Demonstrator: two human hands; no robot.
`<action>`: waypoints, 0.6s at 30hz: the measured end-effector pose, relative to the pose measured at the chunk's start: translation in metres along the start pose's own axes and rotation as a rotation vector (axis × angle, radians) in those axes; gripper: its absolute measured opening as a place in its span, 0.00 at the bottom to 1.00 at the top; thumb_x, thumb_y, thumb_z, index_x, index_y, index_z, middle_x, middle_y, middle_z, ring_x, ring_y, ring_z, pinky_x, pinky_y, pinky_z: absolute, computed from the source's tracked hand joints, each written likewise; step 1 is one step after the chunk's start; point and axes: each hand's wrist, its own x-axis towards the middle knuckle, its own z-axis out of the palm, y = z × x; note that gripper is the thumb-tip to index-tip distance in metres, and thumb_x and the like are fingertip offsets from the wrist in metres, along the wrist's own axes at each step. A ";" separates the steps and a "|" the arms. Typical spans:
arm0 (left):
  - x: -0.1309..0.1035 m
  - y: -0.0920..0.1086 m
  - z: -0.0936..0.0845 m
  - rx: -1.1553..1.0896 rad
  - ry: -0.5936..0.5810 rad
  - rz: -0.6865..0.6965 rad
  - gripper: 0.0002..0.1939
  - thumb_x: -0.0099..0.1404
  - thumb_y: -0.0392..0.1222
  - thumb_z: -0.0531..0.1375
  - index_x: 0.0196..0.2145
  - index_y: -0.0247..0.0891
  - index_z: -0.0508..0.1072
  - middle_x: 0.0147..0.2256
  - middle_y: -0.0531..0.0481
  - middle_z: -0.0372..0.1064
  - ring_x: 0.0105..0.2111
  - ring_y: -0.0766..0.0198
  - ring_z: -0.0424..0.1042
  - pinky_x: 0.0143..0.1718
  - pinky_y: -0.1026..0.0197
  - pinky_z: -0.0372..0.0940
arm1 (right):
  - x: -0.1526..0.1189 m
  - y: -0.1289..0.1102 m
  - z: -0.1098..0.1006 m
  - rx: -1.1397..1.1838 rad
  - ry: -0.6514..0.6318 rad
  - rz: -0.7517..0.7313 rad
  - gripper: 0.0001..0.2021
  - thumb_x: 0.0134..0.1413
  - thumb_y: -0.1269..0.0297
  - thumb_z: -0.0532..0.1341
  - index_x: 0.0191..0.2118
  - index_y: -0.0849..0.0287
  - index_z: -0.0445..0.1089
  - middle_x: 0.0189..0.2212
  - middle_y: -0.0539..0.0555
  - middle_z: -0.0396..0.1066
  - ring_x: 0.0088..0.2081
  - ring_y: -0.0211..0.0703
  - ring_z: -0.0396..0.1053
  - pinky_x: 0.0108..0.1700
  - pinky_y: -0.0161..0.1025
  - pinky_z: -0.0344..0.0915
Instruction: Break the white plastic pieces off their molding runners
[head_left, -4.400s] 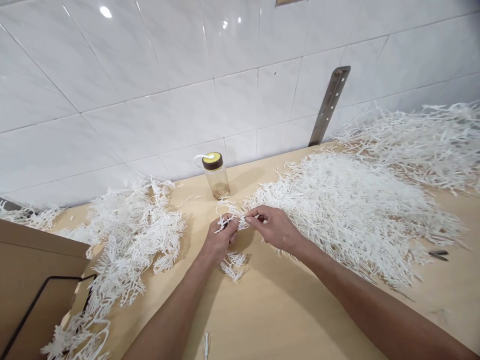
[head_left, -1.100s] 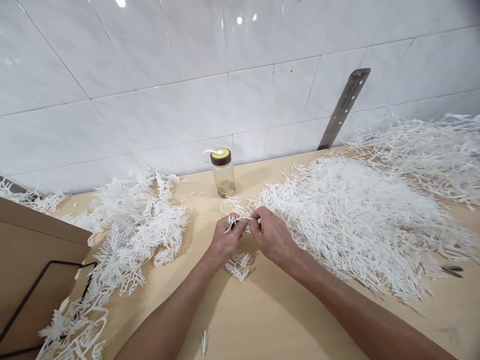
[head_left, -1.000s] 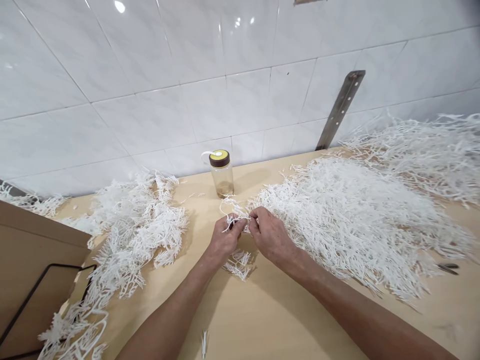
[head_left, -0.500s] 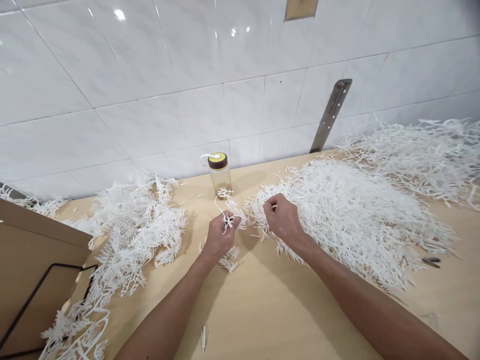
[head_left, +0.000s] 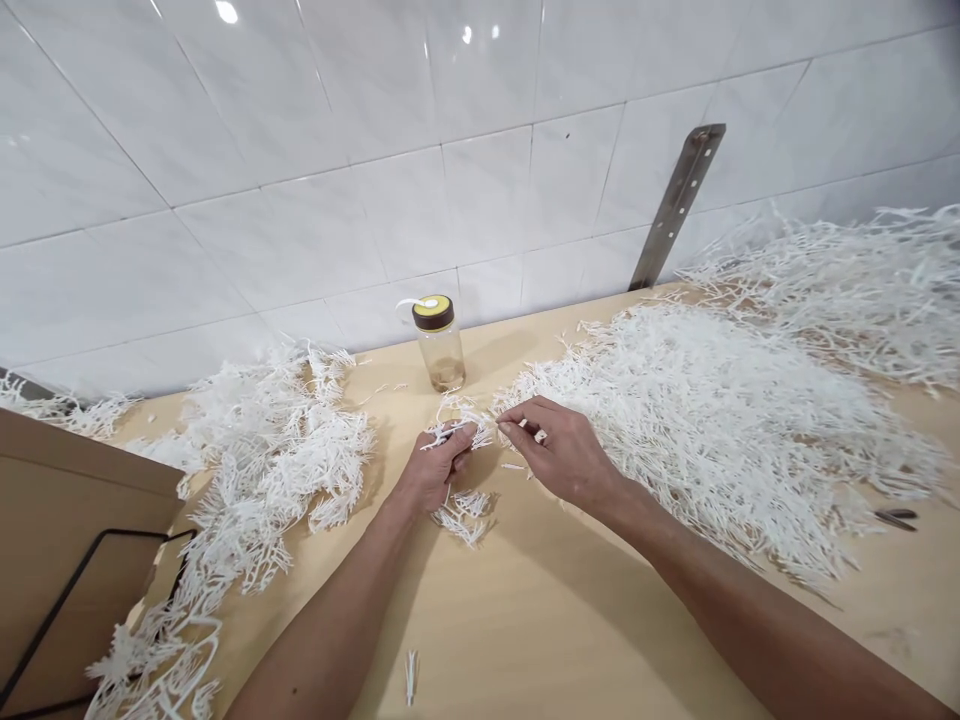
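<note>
My left hand [head_left: 439, 465] is closed round a clump of white branched plastic strands [head_left: 450, 432], whose thin tips stick out past the thumb. Just right of it, my right hand [head_left: 555, 445] is in a pinch, fingertips at the edge of those strands; what lies between them is too small to make out. Below my left hand lies a small bunch of white strands [head_left: 463, 515]. A big heap of thin white pieces [head_left: 697, 430] spreads beside and beyond my right hand.
Left stands another white heap [head_left: 277, 450], by a cardboard box [head_left: 75, 540] with a black wire frame. A clear bottle [head_left: 441, 350] with yellow-black lid stands behind my hands. A metal bracket [head_left: 679, 205] leans at the tiled wall. Dark tool tips [head_left: 896, 518] show at right.
My right hand has moved left from the heap's edge to the strands in my left hand. My left hand has turned, and the clump sits lower across its fingers. The view has shifted slightly.
</note>
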 end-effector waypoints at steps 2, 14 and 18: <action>0.000 -0.002 0.001 -0.003 -0.013 0.016 0.22 0.55 0.55 0.68 0.26 0.37 0.63 0.19 0.59 0.51 0.18 0.74 0.49 0.18 0.67 0.39 | -0.003 -0.005 0.005 0.053 0.018 -0.024 0.07 0.62 0.65 0.58 0.38 0.56 0.74 0.35 0.53 0.73 0.31 0.38 0.70 0.34 0.36 0.67; -0.003 0.000 0.010 -0.033 0.041 0.010 0.24 0.51 0.55 0.70 0.23 0.38 0.61 0.17 0.61 0.50 0.16 0.75 0.47 0.17 0.67 0.38 | -0.006 -0.001 0.019 0.001 0.033 -0.039 0.05 0.60 0.68 0.58 0.33 0.58 0.70 0.33 0.53 0.71 0.32 0.40 0.69 0.36 0.37 0.66; -0.002 0.001 0.011 -0.039 0.081 0.001 0.24 0.51 0.54 0.70 0.23 0.38 0.60 0.16 0.61 0.50 0.16 0.75 0.47 0.16 0.67 0.38 | -0.008 -0.001 0.023 -0.015 -0.006 0.002 0.05 0.59 0.70 0.56 0.32 0.58 0.67 0.30 0.52 0.70 0.31 0.39 0.68 0.34 0.37 0.64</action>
